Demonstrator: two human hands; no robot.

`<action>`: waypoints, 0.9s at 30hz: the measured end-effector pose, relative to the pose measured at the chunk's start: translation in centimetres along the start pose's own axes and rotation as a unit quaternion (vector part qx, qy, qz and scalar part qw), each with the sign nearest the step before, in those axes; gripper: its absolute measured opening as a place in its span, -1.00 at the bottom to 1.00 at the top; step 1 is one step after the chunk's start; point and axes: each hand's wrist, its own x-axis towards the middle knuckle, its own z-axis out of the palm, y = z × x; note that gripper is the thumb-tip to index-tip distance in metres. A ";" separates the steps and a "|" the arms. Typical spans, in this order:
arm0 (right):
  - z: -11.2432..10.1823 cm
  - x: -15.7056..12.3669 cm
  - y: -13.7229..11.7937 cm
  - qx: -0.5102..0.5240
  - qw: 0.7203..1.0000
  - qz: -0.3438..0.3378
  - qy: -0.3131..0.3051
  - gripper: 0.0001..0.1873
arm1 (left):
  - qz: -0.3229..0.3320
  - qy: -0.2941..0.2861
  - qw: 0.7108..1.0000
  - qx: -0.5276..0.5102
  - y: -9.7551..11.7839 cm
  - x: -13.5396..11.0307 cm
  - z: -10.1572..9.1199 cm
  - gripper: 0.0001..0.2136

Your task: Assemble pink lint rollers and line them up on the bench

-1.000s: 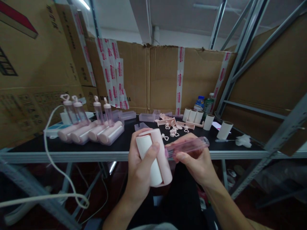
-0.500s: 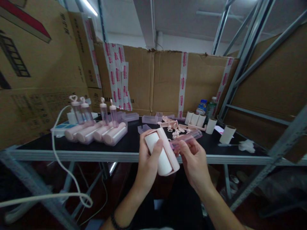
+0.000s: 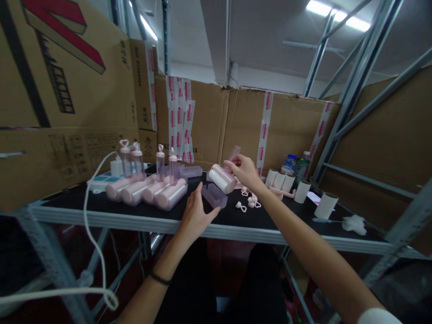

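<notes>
A pink lint roller (image 3: 223, 177) with a white paper roll is in my right hand (image 3: 245, 170), raised just above the table. Its translucent pink handle (image 3: 235, 153) points up past the fingers. Beneath the roller is an open-topped translucent lilac box (image 3: 218, 198). My left hand (image 3: 196, 210) has thumb and forefinger at opposite ends of this box, its palm towards it. Small pink heart-shaped loop pieces (image 3: 251, 201) lie right of the box, and my right forearm hides some pink parts behind it.
Several pink rollers in clear covers with upright handles (image 3: 165, 193) stand at the left. White paper rolls (image 3: 300, 191), bottles (image 3: 301, 167) and a crumpled white tissue (image 3: 354, 225) are at the right. A white cable (image 3: 86, 211) hangs over the table's front edge.
The roller has passed from my left hand to my right, with its handle now standing up from it, and has moved forward over the box. My left hand has gone to the box.
</notes>
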 end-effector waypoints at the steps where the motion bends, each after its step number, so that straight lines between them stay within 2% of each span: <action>1: 0.7 0.4 -0.1 -0.013 1.000 -0.005 -0.013 -0.62 | 0.001 -0.007 1.000 0.009 -0.2 -0.1 0.1 -0.09; 7: 3.5 0.0 -0.2 -0.091 0.994 -0.013 -0.066 -0.74 | 0.003 -0.026 1.000 0.010 -0.5 -0.2 0.2 -0.04; 12: 4.8 -1.5 0.9 -0.123 0.987 -0.012 -0.104 -0.84 | -0.008 -0.033 0.999 -0.001 -0.5 -0.2 0.2 -0.01; 16: 5.2 -2.6 1.3 -0.127 0.984 -0.018 -0.127 -0.82 | -0.010 -0.028 1.000 -0.009 0.1 -0.3 0.0 -0.05; 19: 4.3 -2.7 1.0 -0.098 0.978 -0.038 -0.179 -0.80 | -0.003 -0.016 1.000 -0.015 0.5 -0.2 -0.3 -0.18; 22: 2.1 -2.5 1.0 -0.069 0.970 -0.064 -0.226 -0.76 | 0.006 0.015 1.000 -0.005 0.9 0.6 -0.5 -0.28; 25: -1.0 -3.1 2.1 -0.085 0.971 -0.063 -0.212 -0.71 | 0.017 0.035 0.999 0.006 1.5 2.1 -0.5 -0.33; 27: -2.8 -4.3 3.2 -0.116 0.970 -0.054 -0.208 -0.78 | 0.019 0.030 0.999 0.005 2.0 3.4 -0.3 -0.40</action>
